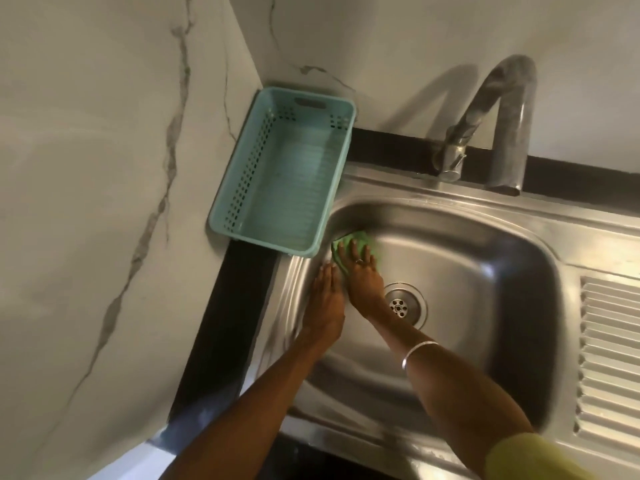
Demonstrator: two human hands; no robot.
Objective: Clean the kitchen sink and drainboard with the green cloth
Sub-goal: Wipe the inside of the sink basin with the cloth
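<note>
Green cloth point(353, 244) under flat, spread right hand point(363, 275) — left hand point(325, 303) flat on sink point(485, 258) wall.

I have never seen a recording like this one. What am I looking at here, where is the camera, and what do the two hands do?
There is no machine here. A person wears one wide-angle camera on the head, so you look down along their own arms. The wide lens bends the walls.

Below is a steel sink with its drain in the middle, a tap behind it, and a ribbed drainboard on the right. A light blue plastic basket, with nothing visible inside, stands in the corner, its edge reaching over the sink's rim.

The right hand presses a green cloth flat against the basin's far left wall. The left hand lies open on the steel beside it and holds nothing.
</note>
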